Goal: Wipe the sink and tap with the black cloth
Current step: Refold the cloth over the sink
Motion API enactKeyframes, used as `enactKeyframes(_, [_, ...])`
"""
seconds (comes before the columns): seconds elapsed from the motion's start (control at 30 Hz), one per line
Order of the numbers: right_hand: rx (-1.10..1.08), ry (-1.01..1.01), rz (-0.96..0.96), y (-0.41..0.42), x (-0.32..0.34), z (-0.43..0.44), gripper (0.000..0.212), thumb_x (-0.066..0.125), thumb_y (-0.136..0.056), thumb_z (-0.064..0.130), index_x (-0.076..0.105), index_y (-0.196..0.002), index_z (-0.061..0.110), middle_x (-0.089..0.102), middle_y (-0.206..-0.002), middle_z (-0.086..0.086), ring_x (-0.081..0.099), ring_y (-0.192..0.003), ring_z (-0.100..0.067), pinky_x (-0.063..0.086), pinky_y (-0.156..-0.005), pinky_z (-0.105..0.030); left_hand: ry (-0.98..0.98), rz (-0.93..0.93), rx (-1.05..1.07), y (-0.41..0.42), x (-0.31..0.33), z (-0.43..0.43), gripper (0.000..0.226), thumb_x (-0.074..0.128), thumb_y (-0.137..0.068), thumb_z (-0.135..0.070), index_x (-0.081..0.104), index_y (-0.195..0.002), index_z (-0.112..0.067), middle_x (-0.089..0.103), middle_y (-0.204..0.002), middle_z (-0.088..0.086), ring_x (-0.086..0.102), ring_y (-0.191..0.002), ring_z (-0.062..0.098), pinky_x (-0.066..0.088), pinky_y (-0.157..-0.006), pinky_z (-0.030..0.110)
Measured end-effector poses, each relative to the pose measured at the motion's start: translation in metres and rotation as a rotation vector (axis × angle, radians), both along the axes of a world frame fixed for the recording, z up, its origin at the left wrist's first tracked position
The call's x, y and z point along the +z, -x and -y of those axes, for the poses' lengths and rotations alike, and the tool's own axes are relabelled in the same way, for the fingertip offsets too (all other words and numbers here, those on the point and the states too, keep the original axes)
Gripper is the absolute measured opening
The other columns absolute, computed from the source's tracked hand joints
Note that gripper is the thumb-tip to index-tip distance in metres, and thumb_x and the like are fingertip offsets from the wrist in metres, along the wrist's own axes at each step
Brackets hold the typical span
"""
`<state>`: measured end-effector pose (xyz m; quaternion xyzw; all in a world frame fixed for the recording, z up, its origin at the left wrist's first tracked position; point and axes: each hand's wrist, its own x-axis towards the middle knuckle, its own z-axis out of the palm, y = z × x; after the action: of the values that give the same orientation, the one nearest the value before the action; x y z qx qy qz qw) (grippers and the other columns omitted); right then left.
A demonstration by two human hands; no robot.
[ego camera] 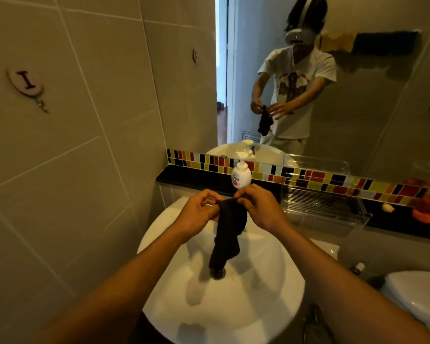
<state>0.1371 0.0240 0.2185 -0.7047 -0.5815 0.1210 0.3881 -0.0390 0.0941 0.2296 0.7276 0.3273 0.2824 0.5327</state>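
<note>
I see the sink (271, 281) directly below my hands. The cloth (227, 234) hangs over the drain (217, 273), long axis vertical, free end pointing down. Left hand (196, 214) and right hand (261, 207) pinch its top edge, equally near. I cannot see the tap; the cloth hides it.

A black ledge (194, 178) behind the sink carries 1 white pump bottle (241, 176) and 1 clear plastic tray (325, 207).
</note>
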Motion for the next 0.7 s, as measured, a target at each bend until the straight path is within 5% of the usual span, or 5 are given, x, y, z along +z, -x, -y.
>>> enactKeyframes(0.23, [0.122,-0.035,-0.010,0.042,0.019,-0.024,0.016,0.059,-0.092,0.014,0.068,-0.102,0.022,0.064,-0.105,0.002,0.058,-0.099,-0.010,0.049,-0.087,-0.022,-0.052,0.056,0.074,0.046,0.004,-0.005,0.028,0.059,-0.090,-0.009,0.059,-0.104,-0.033,0.064,-0.092,-0.002,0.065,-0.074,0.011,0.056,-0.067,0.018])
enactKeyframes(0.37, [0.187,-0.010,0.004,0.062,0.023,-0.034,0.016,0.055,-0.093,0.013,0.067,-0.104,0.019,0.063,-0.106,0.001,0.057,-0.099,-0.011,0.039,-0.074,-0.009,-0.053,0.021,0.115,0.068,0.002,-0.004,0.030,0.056,-0.091,-0.004,0.063,-0.108,-0.027,0.062,-0.095,-0.010,0.063,-0.085,0.008,0.052,-0.064,0.014])
enactKeyframes(0.7, [0.384,0.072,0.267,0.103,0.031,-0.055,0.015,0.055,-0.093,0.019,0.063,-0.106,0.018,0.058,-0.105,0.002,0.055,-0.095,-0.012,0.044,-0.080,-0.020,0.032,0.042,0.150,0.126,0.006,-0.007,0.018,0.052,-0.092,0.002,0.056,-0.108,-0.007,0.065,-0.096,0.003,0.065,-0.090,0.008,0.054,-0.065,0.012])
